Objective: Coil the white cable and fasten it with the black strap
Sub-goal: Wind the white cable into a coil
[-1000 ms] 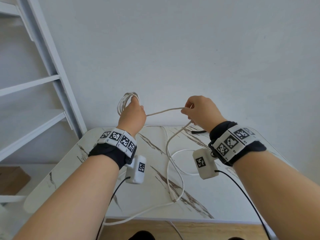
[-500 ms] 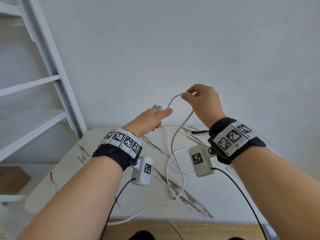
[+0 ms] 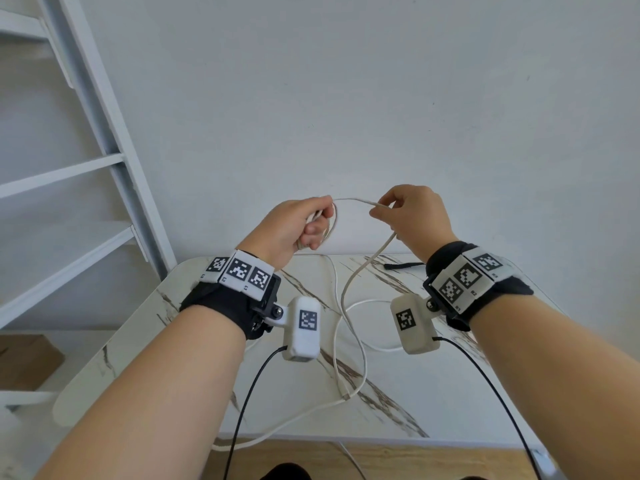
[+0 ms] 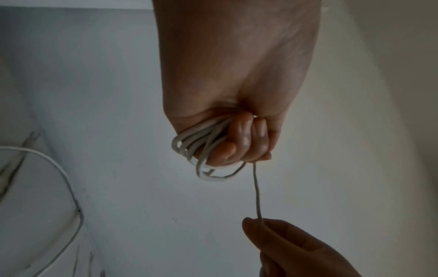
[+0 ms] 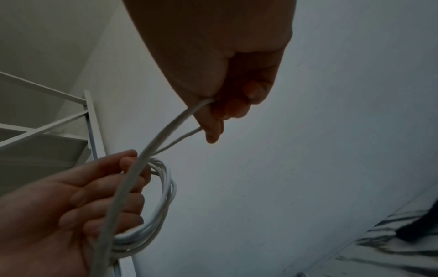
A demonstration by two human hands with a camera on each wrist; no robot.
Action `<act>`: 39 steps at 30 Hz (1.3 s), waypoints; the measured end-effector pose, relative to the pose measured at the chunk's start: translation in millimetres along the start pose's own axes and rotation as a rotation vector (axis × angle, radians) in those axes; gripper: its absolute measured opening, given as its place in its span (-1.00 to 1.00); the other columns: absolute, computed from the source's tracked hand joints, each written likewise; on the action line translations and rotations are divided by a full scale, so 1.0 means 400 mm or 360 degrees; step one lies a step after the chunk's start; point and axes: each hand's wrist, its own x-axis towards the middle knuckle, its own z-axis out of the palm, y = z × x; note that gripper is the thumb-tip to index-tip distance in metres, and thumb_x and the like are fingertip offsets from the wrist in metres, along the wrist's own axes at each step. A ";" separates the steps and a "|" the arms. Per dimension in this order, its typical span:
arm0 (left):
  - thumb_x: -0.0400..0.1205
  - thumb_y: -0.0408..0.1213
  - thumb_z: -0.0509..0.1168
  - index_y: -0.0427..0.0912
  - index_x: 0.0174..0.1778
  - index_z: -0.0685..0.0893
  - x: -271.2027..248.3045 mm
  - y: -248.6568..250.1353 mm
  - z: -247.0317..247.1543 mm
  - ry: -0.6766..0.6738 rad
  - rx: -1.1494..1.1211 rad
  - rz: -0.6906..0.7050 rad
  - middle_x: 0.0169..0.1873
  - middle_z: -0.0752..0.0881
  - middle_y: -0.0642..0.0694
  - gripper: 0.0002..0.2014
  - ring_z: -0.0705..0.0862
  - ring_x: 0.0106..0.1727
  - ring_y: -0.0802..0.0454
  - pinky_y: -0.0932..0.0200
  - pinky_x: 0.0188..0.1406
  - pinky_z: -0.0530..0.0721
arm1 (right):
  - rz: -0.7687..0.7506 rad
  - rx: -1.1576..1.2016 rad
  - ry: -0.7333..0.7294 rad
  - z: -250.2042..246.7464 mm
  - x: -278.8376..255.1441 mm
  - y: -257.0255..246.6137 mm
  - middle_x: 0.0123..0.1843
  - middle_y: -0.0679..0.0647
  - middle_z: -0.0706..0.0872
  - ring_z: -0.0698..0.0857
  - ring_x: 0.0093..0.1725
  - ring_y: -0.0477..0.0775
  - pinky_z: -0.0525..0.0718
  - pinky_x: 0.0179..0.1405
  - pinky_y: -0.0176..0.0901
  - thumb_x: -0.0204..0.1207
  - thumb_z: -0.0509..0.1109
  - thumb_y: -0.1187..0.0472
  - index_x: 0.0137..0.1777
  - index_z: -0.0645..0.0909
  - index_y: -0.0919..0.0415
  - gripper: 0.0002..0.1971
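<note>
White cable (image 3: 349, 306): partly coiled. Several loops sit bunched in the left hand (image 3: 291, 226), raised above the far edge of the table (image 3: 450, 403). From the bundle one strand arcs right to the right hand (image 3: 412, 216), then drops to the table, where the loose remainder lies in open curves across the middle; one run trails toward the near edge and goes over it at the left.

Left hand: fingers (image 4: 241, 138) curled closed around the bundle of loops; loops stick out past the fingertips in the left wrist view and hang as a ring beside the knuckles in the right wrist view (image 5: 163, 202).

Right hand: thumb and fingers (image 5: 213, 127) pinched on the single strand, a short way right of the left hand and at about the same height. The two hands are near each other, not touching.

Black strap (image 3: 403, 266): lies flat on the table at the far right, close to the wall, partly hidden behind the right wrist; apart from the cable and from both hands.

Table: white top with dark marble veining, rounded near-left corner, wooden front edge.

White ladder-like frame (image 3: 114, 157): stands left of the table, leaning against the wall.

Wrist bands: black, with printed square markers and a small white camera box on each, a black lead running from each box.
</note>
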 end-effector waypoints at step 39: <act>0.73 -0.33 0.09 -0.31 -0.03 0.56 0.028 -0.002 -0.023 0.0143 -0.1288 0.0093 -0.40 0.56 -0.07 -0.82 0.48 -0.49 0.06 0.18 -0.29 0.46 | -0.0239 -0.0617 -0.1008 0.104 -0.083 -0.072 -0.12 -0.09 0.79 0.65 -0.23 -0.09 0.61 -0.20 -0.22 0.58 0.37 -0.01 0.04 0.81 0.08 -0.75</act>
